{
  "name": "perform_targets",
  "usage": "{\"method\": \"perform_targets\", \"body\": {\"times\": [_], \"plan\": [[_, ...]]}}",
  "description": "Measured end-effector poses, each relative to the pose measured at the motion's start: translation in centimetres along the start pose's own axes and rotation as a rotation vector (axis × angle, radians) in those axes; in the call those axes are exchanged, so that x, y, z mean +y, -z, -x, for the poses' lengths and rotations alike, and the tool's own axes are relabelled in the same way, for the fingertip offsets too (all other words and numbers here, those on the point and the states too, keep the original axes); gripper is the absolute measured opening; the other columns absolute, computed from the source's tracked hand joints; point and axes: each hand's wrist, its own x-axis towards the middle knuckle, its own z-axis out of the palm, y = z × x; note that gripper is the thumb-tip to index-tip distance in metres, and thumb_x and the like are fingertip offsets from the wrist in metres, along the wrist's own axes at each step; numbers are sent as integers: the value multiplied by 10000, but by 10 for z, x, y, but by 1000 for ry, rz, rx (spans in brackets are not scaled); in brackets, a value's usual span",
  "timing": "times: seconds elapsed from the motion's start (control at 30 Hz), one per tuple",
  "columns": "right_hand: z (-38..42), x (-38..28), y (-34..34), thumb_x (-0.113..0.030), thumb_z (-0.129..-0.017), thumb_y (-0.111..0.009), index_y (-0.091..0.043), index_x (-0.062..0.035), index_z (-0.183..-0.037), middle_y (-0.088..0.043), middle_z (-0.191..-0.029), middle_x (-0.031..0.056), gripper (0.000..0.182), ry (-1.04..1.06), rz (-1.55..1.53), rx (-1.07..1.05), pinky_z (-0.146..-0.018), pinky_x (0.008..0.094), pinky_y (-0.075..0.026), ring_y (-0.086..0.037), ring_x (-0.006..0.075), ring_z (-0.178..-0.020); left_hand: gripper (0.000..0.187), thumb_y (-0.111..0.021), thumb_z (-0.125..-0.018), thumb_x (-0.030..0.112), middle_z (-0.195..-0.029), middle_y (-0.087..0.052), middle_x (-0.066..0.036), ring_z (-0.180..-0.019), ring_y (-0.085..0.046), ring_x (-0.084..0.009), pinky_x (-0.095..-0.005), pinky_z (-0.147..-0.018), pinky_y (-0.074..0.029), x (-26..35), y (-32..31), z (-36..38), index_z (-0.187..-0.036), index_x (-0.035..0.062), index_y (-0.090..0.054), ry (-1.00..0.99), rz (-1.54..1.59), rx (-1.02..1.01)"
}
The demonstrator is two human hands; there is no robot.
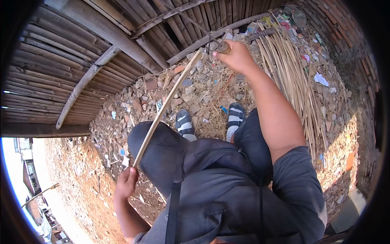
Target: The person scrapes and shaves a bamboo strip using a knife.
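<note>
My left hand (126, 183) is closed round the lower end of a long, pale bamboo strip (164, 110). The strip slants up across my left knee, and its far end stops short of my other hand. Ahead and to the right, my right hand (237, 57) grips the wooden handle of a bladed tool (224, 47). A thin dark shape, seemingly its blade, runs up and left from the handle; its exact form is hard to make out. Below my right hand, my sandalled feet (235, 118) rest on the littered ground.
A heap of split bamboo strips (290, 73) lies to the right of my right forearm. A bamboo slat wall (61, 81) with wooden poles rises at left and ahead. A brick wall (337, 24) stands at right. Rubble, straw and scraps (195, 87) cover the ground.
</note>
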Motion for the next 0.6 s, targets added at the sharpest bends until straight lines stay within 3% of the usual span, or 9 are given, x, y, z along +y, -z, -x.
{"method": "perform_targets", "body": {"times": [0.07,0.1,0.13,0.17,0.27,0.43,0.47,0.57,0.6], "plan": [[5,-15,12,-418,-802,-825,-587,3,-1407,-726,-1145,243,775,1,-112,-86,-950,421,-536,-699,293,-1115,557,-472,-1086,493,-604,-561,-142,-552,-559,-311,-450,-552,-419,47,9,-4,-813,14,-551,-152,-361,123],[7,-20,17,-409,-800,-830,-585,11,-1405,-731,-1127,230,776,-8,-155,-164,-942,407,-534,-703,267,-1099,527,-516,-1066,461,-676,-600,-242,-663,-615,-455,-523,-617,-449,58,16,-9,-834,-10,-558,-109,-496,118],[8,-23,20,-400,-797,-835,-584,19,-1402,-736,-1110,217,778,-18,-198,-241,-934,393,-532,-706,240,-1083,511,-527,-1060,454,-677,-605,-243,-677,-617,-468,-526,-617,-453,71,21,-14,-833,-3,-560,-135,-567,124],[9,-23,19,-358,-803,-834,-622,3,-1321,-725,-1058,162,666,12,-218,-305,-918,372,-523,-692,213,-1042,494,-539,-1054,446,-677,-609,-244,-692,-618,-480,-530,-616,-456,85,27,-18,-833,5,-563,-162,-643,130],[19,-21,12,-231,-820,-833,-735,-46,-1077,-691,-902,-3,331,88,-285,-483,-868,310,-495,-652,132,-922,458,-566,-1035,447,-665,-621,-233,-700,-641,-475,-550,-612,-471,136,37,-30,-851,28,-576,-246,-884,167],[36,-33,13,-222,-816,-837,-740,-53,-1175,-723,-1000,50,409,150,-225,-714,-935,323,-502,-670,162,-994,427,-590,-997,491,-788,-671,-170,-734,-669,-429,-535,-644,-507,185,62,-67,-939,69,-577,-533,-1244,333],[34,-28,8,-225,-809,-843,-738,-55,-1180,-732,-1017,56,421,173,-221,-736,-932,322,-504,-673,163,-995,458,-593,-981,515,-808,-669,-165,-759,-668,-417,-524,-660,-507,202,64,-69,-926,60,-568,-475,-1279,311],[36,-32,10,-221,-801,-850,-724,-44,-1193,-753,-1066,68,449,205,-166,-754,-918,320,-511,-680,158,-985,472,-590,-966,531,-783,-631,-136,-738,-652,-387,-508,-665,-503,221,83,-86,-892,66,-554,-703,-1353,354],[36,-32,10,-218,-803,-848,-722,-38,-1183,-751,-1054,63,439,218,-151,-735,-912,318,-512,-679,152,-978,471,-589,-965,531,-787,-620,-129,-789,-655,-376,-507,-725,-499,229,87,-90,-874,71,-546,-741,-1371,376]]}}
